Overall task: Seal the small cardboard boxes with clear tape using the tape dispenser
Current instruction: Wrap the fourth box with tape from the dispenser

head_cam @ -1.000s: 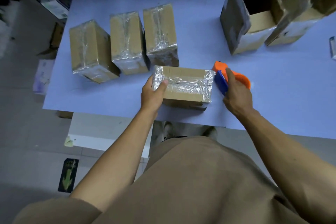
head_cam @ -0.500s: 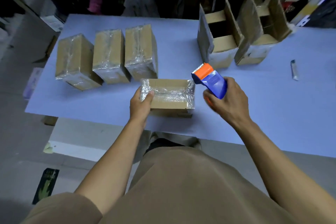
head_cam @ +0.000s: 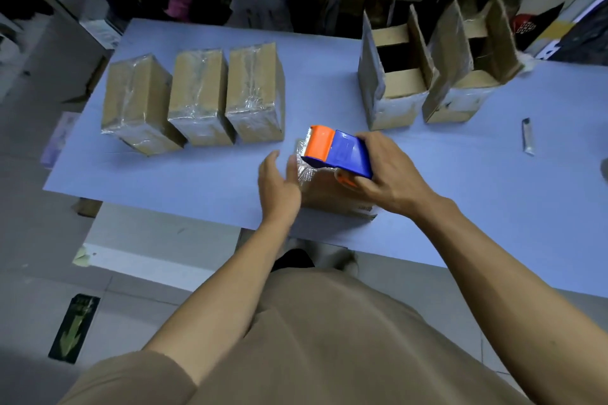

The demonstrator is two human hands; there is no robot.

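You swung the tape dispenser [head_cam: 339,153] over the box [head_cam: 329,194], right hand [head_cam: 391,174] gripping it; left hand's [head_cam: 278,182] grip had spread, beside the box.

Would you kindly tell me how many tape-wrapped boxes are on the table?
4: three in a row at far left, one under the tape dispenser near the front edge.

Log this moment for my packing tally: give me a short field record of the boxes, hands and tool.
sealed boxes: three taped boxes in a row, far left of the table
open boxes: two, far right, flaps up
current box: at near edge, partly taped
tape dispenser: over current box
right hand: grips dispenser
left hand: open, at box's left end
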